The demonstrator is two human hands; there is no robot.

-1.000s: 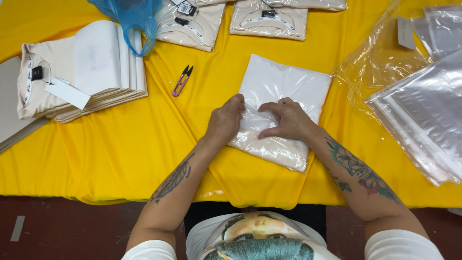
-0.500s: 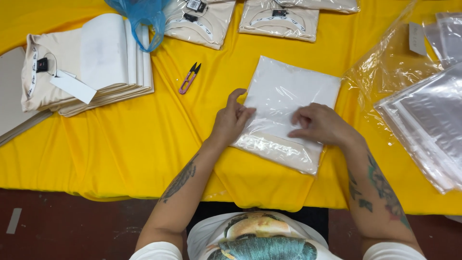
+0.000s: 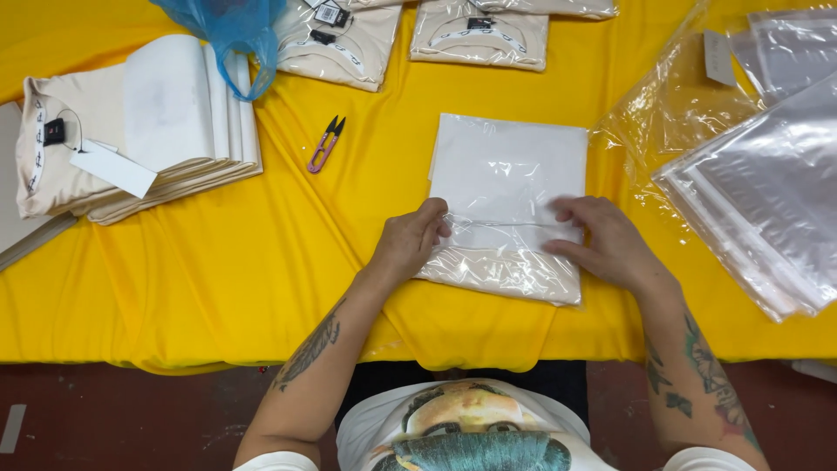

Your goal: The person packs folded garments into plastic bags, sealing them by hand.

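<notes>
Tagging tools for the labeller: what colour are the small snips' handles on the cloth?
Pink-purple handles with dark blades: the small snips lie on the yellow cloth, clearest in the head view.

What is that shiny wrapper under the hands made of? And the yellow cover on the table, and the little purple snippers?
The wrapper looks like thin clear plastic film: it shines and crinkles, and the folded white garment shows through. The yellow cover seems to be soft woven cloth, matte, with folds and wrinkles. The snippers appear to have a purple plastic handle and dark, probably metal, blades.

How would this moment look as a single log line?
left hand: pressing bagged shirt | right hand: flat on same bag | thread snips: lying apart on yellow cloth
</notes>
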